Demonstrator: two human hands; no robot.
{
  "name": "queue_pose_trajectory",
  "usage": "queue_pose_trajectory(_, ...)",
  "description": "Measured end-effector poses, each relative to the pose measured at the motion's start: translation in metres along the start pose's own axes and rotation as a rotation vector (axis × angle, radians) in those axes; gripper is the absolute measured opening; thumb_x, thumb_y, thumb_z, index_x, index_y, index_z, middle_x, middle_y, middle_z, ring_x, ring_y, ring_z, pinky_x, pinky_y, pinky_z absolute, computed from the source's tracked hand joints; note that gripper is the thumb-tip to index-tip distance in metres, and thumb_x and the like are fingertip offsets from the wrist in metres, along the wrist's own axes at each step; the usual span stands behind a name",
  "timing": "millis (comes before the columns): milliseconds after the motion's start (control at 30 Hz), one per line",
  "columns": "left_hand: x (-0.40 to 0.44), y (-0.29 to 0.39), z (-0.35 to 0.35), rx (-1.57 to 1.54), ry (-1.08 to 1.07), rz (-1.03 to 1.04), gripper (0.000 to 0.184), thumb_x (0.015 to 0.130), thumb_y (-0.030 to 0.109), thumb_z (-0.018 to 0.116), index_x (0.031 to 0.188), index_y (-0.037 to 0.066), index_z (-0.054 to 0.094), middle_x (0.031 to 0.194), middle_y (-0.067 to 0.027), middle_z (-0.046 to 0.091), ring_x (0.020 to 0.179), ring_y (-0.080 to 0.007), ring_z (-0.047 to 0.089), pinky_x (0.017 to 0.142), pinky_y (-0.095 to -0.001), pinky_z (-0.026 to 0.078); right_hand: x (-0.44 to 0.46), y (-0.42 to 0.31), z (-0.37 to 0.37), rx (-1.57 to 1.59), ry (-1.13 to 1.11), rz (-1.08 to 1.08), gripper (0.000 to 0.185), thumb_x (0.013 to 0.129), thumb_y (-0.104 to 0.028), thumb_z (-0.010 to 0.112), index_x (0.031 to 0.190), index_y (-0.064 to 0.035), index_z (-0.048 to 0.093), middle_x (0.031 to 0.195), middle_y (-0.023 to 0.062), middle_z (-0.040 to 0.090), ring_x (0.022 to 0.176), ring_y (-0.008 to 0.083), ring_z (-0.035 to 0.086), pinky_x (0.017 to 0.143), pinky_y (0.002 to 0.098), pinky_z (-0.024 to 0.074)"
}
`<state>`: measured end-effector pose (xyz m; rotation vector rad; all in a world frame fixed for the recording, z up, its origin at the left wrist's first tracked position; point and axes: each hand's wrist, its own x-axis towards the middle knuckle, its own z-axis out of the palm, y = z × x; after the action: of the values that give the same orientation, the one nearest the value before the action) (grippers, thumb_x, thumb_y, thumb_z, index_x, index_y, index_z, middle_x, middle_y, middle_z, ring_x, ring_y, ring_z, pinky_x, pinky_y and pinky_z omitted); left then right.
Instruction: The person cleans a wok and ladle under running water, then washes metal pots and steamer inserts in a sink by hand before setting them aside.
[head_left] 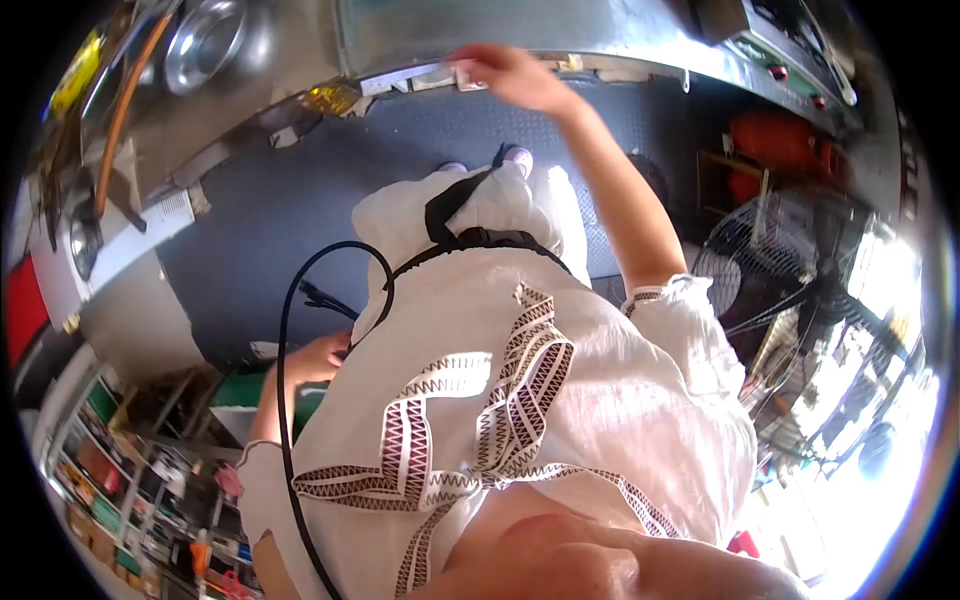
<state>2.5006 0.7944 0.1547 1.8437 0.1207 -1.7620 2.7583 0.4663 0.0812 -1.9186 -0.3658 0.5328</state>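
My right hand (512, 78) is stretched forward over the front edge of the steel counter (590, 30). Its fingers point to the left, slightly blurred but extended, and I see nothing held in them. Low at my left hip, my left hand (318, 358) is beside my white top (480, 330). The garment hides its fingertips, so whether it grips anything is unclear. A black cable (284, 370) loops down past this hand. At my waist is a black belt (490, 238) with a strap hanging from it.
A steel bowl (205, 45) and a yellow packet (332, 97) are at the front left. A stove (770, 60) stands front right, with a red gas cylinder (770, 140) below it. A large fan (800, 260) is to my right, shelving (130, 470) behind left.
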Motion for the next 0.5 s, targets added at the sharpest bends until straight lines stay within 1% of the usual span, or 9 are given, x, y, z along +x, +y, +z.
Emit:
queue_pose_trajectory(67,0.005,0.003,-0.06,0.162,-0.053,-0.17,0.049,0.069,0.015,0.059,0.11,-0.003,0.038,0.092,-0.0117,0.054,0.075,-0.0217,0.054,0.065,-0.0299,0.043,-0.058,0.04,-0.036,0.032,0.275,0.214,0.032,0.083,-0.028,0.045,0.1,-0.0027,0.053,0.086,0.0066,0.057,0.08,0.0135,0.052,0.07,0.0236,0.0408)
queue_pose_trajectory(100,0.014,0.003,-0.094,0.106,0.006,-0.242,0.038,0.07,0.015,0.058,0.101,-0.002,0.045,0.084,-0.0119,0.056,0.067,-0.0198,0.055,0.06,-0.0305,0.044,-0.089,0.055,-0.045,0.082,0.358,0.296,0.031,0.083,-0.028,0.046,0.098,-0.0029,0.054,0.082,0.0049,0.056,0.076,0.0121,0.051,0.066,0.0226,0.0402)
queue_pose_trajectory(167,0.038,0.017,-0.148,0.563,0.57,0.274,0.022,0.069,0.011,0.056,0.088,0.002,0.051,0.074,-0.0143,0.057,0.069,-0.0259,0.056,0.06,-0.0335,0.044,-0.147,0.079,-0.046,0.163,0.503,0.436,0.028,0.082,-0.027,0.047,0.095,-0.0035,0.055,0.074,0.0022,0.055,0.068,0.0096,0.048,0.06,0.0213,0.039)
queue_pose_trajectory(200,0.032,0.084,-0.163,0.655,0.568,0.151,0.021,0.07,0.011,0.054,0.09,0.003,0.051,0.076,-0.0152,0.057,0.072,-0.029,0.055,0.063,-0.0346,0.043,-0.173,0.09,-0.039,0.194,0.566,0.497,0.026,0.082,-0.026,0.047,0.094,-0.0038,0.056,0.071,0.0012,0.054,0.065,0.0085,0.047,0.057,0.021,0.0383)
queue_pose_trajectory(267,0.048,0.156,-0.175,0.894,0.776,0.466,0.022,0.071,0.014,0.054,0.091,0.003,0.051,0.076,-0.0147,0.057,0.071,-0.0287,0.056,0.062,-0.0348,0.043,-0.218,0.114,-0.015,0.152,0.623,0.587,0.026,0.082,-0.026,0.048,0.093,-0.004,0.056,0.071,0.0012,0.055,0.065,0.009,0.048,0.057,0.0215,0.0391)
queue_pose_trajectory(333,0.075,0.222,-0.162,0.839,0.694,0.697,0.02,0.071,0.014,0.054,0.087,0.003,0.054,0.075,-0.0141,0.058,0.07,-0.0295,0.056,0.06,-0.0342,0.044,-0.255,0.146,0.02,0.124,0.694,0.653,0.027,0.076,-0.025,0.053,0.09,-0.0025,0.057,0.074,0.0079,0.059,0.067,0.0142,0.055,0.06,0.0255,0.0428)
queue_pose_trajectory(433,0.113,0.293,-0.097,0.862,0.318,0.906,0.018,0.072,0.016,0.055,0.084,0.002,0.056,0.075,-0.0131,0.058,0.066,-0.0225,0.057,0.058,-0.0296,0.043,-0.282,0.141,0.069,-0.194,0.581,0.78,0.017,0.072,-0.021,0.053,0.084,-0.0121,0.061,0.08,0.0086,0.06,0.074,0.0246,0.057,0.064,0.0336,0.0446)
queue_pose_trajectory(467,0.129,0.306,-0.068,0.929,0.192,0.981,0.017,0.072,0.016,0.055,0.083,0.002,0.057,0.076,-0.0131,0.059,0.067,-0.0218,0.057,0.059,-0.0289,0.043,-0.288,0.13,0.085,-0.109,0.684,0.856,0.017,0.071,-0.021,0.052,0.084,-0.0129,0.061,0.081,0.0095,0.06,0.075,0.0266,0.056,0.065,0.0351,0.0445)
queue_pose_trajectory(500,0.142,0.318,-0.034,0.982,0.068,1.001,0.018,0.072,0.016,0.056,0.083,0.002,0.057,0.076,-0.013,0.059,0.067,-0.0216,0.057,0.059,-0.0286,0.044,-0.302,0.147,0.102,-0.126,0.598,0.851,0.02,0.071,-0.024,0.052,0.082,-0.0109,0.061,0.08,0.0124,0.059,0.076,0.029,0.055,0.067,0.0355,0.0443)
